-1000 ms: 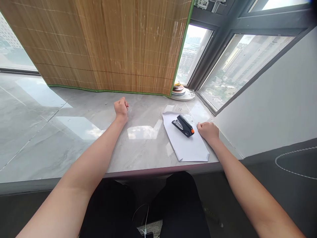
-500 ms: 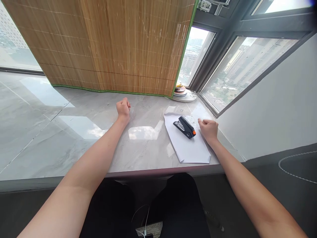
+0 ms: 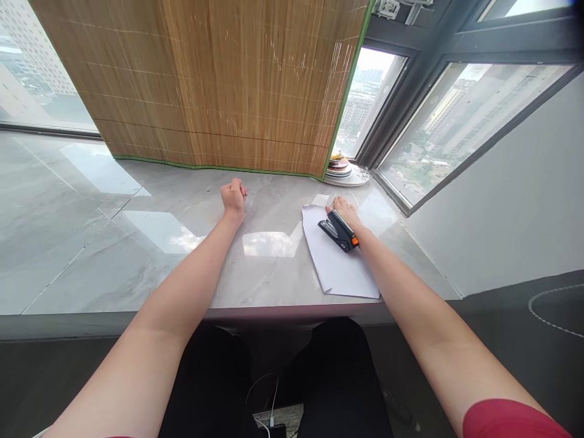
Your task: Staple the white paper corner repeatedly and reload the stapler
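My left hand [image 3: 234, 198] rests on the pale marble-look sill [image 3: 274, 280] as a closed fist, with nothing seen in it. Right of it lies a stack of white paper [image 3: 344, 274], with a black stapler [image 3: 336, 232] with an orange tip on top. My right hand [image 3: 345, 210] lies flat at the far end of the paper, just beyond the stapler. Its fingers are stretched forward and its thumb is close to the stapler's far end; whether they touch I cannot tell. The hand and wrist cover the paper's far right part.
A bamboo blind [image 3: 219, 85] with green edging hangs down to the sill. Stacked plates [image 3: 349, 175] stand in the window corner. A white wall [image 3: 497, 201] closes off the right side. A white cable [image 3: 275, 395] hangs between my knees.
My right hand has moved left and forward, from a fist beside the paper to lying flat at its far end. The fingers have opened. My left fist stays put on the sill.
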{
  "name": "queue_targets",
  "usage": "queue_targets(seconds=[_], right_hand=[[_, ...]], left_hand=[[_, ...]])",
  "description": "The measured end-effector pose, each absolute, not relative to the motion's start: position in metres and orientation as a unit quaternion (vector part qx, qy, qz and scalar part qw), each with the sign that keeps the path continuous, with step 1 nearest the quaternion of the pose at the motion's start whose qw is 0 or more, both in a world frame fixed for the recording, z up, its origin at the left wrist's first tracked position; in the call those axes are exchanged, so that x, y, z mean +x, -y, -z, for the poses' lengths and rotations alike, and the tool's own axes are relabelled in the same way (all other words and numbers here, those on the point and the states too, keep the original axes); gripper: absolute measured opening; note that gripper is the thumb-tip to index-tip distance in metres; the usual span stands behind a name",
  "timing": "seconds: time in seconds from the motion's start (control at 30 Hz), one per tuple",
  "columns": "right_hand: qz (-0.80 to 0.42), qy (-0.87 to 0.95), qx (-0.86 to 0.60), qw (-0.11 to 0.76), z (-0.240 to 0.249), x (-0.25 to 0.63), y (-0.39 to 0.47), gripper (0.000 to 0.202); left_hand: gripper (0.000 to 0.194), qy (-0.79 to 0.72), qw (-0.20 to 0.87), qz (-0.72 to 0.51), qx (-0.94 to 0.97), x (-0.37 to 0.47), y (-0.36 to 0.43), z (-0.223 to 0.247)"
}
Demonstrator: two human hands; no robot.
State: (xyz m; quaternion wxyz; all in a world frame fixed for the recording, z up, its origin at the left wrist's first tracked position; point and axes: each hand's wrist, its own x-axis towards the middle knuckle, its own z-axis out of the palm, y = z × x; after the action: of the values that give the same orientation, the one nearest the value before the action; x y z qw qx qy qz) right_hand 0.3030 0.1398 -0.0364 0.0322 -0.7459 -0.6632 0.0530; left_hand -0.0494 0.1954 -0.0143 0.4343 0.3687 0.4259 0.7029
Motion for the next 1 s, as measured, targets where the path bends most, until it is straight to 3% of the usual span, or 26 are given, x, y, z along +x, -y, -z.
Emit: queue_targets(seconds=[0.27,0.5,0.73,0.83,0.93,1.0], right_hand=[[-0.071,0.707,-0.697,0.093,0.024,0.14,-0.153,0.07],[-0.127,0.731,-0.648,0.173,0.029,0.006,-0.147,0.07],[-0.174,0.766,-0.589,0.189,0.027,-0.012,-0.144,0.07],[-0.147,0.744,-0.598,0.26,0.019,-0.007,-0.144,0.072],[-0.106,0.703,-0.622,0.328,0.008,0.026,-0.143,0.061],[-0.108,0.7,-0.649,0.279,0.003,0.069,-0.141,0.06]], left_hand=[[0.052,-0.339,0.416,-0.798,0.275,-0.118,-0.172,-0.008],[0.047,-0.436,0.406,-0.765,0.242,-0.215,-0.151,0.002],[0.044,-0.483,0.338,-0.751,0.296,-0.221,-0.148,0.013],[0.04,-0.536,0.317,-0.707,0.335,-0.215,-0.156,0.016],[0.039,-0.556,0.296,-0.692,0.351,-0.213,-0.16,0.021],[0.04,-0.558,0.289,-0.689,0.361,-0.213,-0.161,0.023]])
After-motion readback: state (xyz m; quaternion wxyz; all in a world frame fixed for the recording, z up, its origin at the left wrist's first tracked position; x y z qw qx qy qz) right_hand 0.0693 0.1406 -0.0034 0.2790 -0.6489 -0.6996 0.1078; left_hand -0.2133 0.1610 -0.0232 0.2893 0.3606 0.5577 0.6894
